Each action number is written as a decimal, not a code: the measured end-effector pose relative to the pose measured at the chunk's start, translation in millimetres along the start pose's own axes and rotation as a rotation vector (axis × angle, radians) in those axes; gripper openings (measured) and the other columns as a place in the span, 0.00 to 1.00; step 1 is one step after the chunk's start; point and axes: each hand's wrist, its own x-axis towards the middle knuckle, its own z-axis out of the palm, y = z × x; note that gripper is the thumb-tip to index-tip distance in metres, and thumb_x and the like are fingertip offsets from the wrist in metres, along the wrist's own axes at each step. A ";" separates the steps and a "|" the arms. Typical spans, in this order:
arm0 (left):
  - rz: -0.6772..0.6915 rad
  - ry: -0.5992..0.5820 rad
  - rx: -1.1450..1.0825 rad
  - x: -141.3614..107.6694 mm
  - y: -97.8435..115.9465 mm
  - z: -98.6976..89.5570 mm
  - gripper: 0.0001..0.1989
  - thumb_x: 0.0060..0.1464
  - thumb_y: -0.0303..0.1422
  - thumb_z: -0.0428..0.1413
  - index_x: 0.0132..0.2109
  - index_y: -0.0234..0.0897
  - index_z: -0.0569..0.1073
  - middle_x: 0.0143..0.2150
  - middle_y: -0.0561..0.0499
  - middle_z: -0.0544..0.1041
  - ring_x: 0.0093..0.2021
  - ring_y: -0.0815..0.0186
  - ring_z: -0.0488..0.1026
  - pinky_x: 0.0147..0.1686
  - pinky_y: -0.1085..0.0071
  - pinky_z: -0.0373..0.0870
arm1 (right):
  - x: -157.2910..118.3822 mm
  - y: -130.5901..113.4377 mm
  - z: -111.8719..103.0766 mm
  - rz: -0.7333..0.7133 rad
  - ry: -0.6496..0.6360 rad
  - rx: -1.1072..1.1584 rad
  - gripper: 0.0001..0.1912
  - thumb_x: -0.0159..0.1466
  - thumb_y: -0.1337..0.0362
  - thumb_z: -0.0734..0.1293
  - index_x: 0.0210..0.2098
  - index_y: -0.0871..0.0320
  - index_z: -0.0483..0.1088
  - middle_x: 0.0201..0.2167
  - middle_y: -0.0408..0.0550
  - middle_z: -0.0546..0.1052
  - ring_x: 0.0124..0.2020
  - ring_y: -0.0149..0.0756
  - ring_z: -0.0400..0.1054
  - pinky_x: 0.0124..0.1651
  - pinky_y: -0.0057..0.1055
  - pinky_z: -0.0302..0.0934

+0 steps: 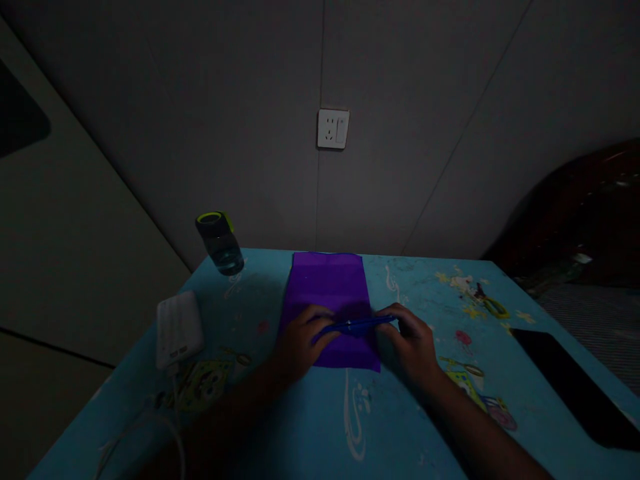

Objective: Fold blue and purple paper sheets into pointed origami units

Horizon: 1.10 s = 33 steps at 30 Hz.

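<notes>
A purple sheet lies flat on the blue patterned tabletop, its far end near the wall. Above its nearer half, a thin dark blue item, seen edge-on, is held level between both hands. My left hand pinches its left end, fingers on the far side and thumb on the near side. At the right end, my right hand has its fingers and thumb closed on the same item. What exactly the item is cannot be made out in the dim light.
A dark bottle with a yellow-green rim stands at the back left. Nearer is a white power bank with a white cable. A black flat object lies at the right edge. A socket is on the wall.
</notes>
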 end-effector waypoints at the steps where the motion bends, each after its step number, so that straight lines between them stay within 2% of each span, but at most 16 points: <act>1: -0.013 -0.040 -0.010 0.1 2.6 0.0 0.08 0.59 0.34 0.56 0.40 0.37 0.78 0.39 0.47 0.78 0.39 0.63 0.76 0.42 0.68 0.74 | -0.2 -1.1 -0.5 0.007 0.003 -0.018 0.03 0.59 0.60 0.71 0.34 0.51 0.77 0.27 0.44 0.76 0.31 0.38 0.69 0.36 0.33 0.62; 3: -0.052 -0.111 -0.029 -0.1 7.6 -0.3 0.07 0.59 0.34 0.56 0.40 0.37 0.77 0.34 0.49 0.79 0.34 0.65 0.76 0.37 0.70 0.73 | 0.6 -4.1 -1.1 0.032 0.004 -0.043 0.05 0.60 0.59 0.70 0.31 0.53 0.76 0.26 0.44 0.75 0.29 0.37 0.68 0.34 0.32 0.61; 5: -0.095 -0.154 -0.045 -1.3 11.7 -0.9 0.09 0.58 0.35 0.57 0.45 0.38 0.76 0.38 0.50 0.80 0.36 0.65 0.77 0.39 0.71 0.72 | 2.4 -6.8 -1.5 0.075 -0.011 -0.055 0.08 0.60 0.58 0.69 0.29 0.54 0.75 0.24 0.43 0.74 0.27 0.36 0.67 0.33 0.31 0.60; 7: -0.124 -0.190 -0.060 -3.2 14.9 -1.7 0.16 0.57 0.35 0.57 0.52 0.40 0.72 0.44 0.49 0.80 0.41 0.64 0.78 0.42 0.71 0.72 | 4.2 -8.6 -1.9 0.131 -0.044 -0.046 0.11 0.61 0.56 0.68 0.28 0.56 0.74 0.23 0.43 0.73 0.26 0.35 0.66 0.32 0.30 0.60; 9: -0.128 -0.227 -0.061 -5.1 16.9 -2.6 0.16 0.58 0.35 0.56 0.54 0.41 0.70 0.45 0.50 0.80 0.42 0.65 0.77 0.42 0.72 0.71 | 4.9 -9.4 -2.1 0.183 -0.096 -0.022 0.13 0.62 0.54 0.67 0.29 0.58 0.73 0.24 0.43 0.73 0.27 0.34 0.65 0.31 0.29 0.60; 13: -0.115 -0.288 -0.024 -5.7 18.4 -3.3 0.09 0.59 0.37 0.52 0.42 0.39 0.73 0.34 0.52 0.78 0.34 0.67 0.75 0.37 0.73 0.68 | 2.4 -10.3 -1.0 0.208 -0.193 -0.013 0.15 0.61 0.53 0.68 0.31 0.59 0.74 0.25 0.43 0.74 0.27 0.33 0.65 0.32 0.28 0.59; 16: -0.145 -0.338 -0.044 -3.6 19.4 -3.5 0.10 0.58 0.39 0.53 0.33 0.38 0.72 0.26 0.55 0.73 0.28 0.69 0.71 0.31 0.74 0.64 | -1.4 -11.3 2.4 0.224 -0.196 0.005 0.15 0.60 0.53 0.70 0.29 0.59 0.73 0.22 0.41 0.71 0.25 0.31 0.63 0.30 0.27 0.57; 19: -0.265 -0.349 -0.172 -1.8 21.0 -3.0 0.12 0.57 0.40 0.54 0.30 0.37 0.71 0.24 0.56 0.70 0.27 0.69 0.68 0.29 0.74 0.61 | -3.3 -12.6 6.7 0.289 -0.146 0.107 0.19 0.57 0.50 0.72 0.23 0.58 0.67 0.18 0.39 0.67 0.21 0.28 0.60 0.26 0.25 0.54; 22: -0.467 -0.349 -0.450 -1.3 22.1 -0.8 0.14 0.56 0.43 0.55 0.32 0.36 0.73 0.24 0.56 0.70 0.25 0.70 0.66 0.26 0.76 0.61 | -2.6 -13.0 10.5 0.367 -0.127 0.278 0.24 0.60 0.44 0.68 0.22 0.58 0.66 0.15 0.39 0.66 0.18 0.28 0.58 0.23 0.25 0.53; 25: -0.604 -0.243 -0.716 -1.0 21.3 2.6 0.19 0.52 0.48 0.58 0.34 0.35 0.74 0.26 0.55 0.72 0.26 0.70 0.68 0.28 0.75 0.64 | -3.5 -10.0 15.5 0.416 -0.174 0.424 0.25 0.63 0.43 0.64 0.25 0.59 0.70 0.17 0.41 0.70 0.19 0.28 0.61 0.25 0.26 0.56; 28: -0.628 -0.191 -0.880 0.2 18.5 5.0 0.21 0.49 0.50 0.60 0.37 0.34 0.75 0.30 0.52 0.76 0.30 0.67 0.71 0.34 0.71 0.68 | -8.8 -4.6 23.9 0.474 -0.289 0.535 0.19 0.61 0.47 0.69 0.35 0.59 0.75 0.21 0.41 0.72 0.21 0.28 0.64 0.28 0.26 0.60; 30: -0.617 -0.191 -0.900 1.2 16.8 5.2 0.21 0.49 0.50 0.61 0.38 0.34 0.74 0.31 0.51 0.76 0.31 0.67 0.72 0.36 0.70 0.69 | -13.0 -2.1 29.9 0.498 -0.356 0.605 0.19 0.61 0.49 0.70 0.41 0.58 0.75 0.24 0.42 0.75 0.25 0.30 0.67 0.34 0.29 0.63; 33: -0.574 -0.177 -0.848 2.2 16.8 4.1 0.20 0.51 0.49 0.60 0.38 0.35 0.73 0.31 0.52 0.76 0.32 0.66 0.73 0.36 0.71 0.69 | -16.0 -1.5 35.0 0.502 -0.372 0.655 0.21 0.61 0.48 0.70 0.46 0.56 0.74 0.31 0.45 0.78 0.33 0.34 0.72 0.43 0.33 0.64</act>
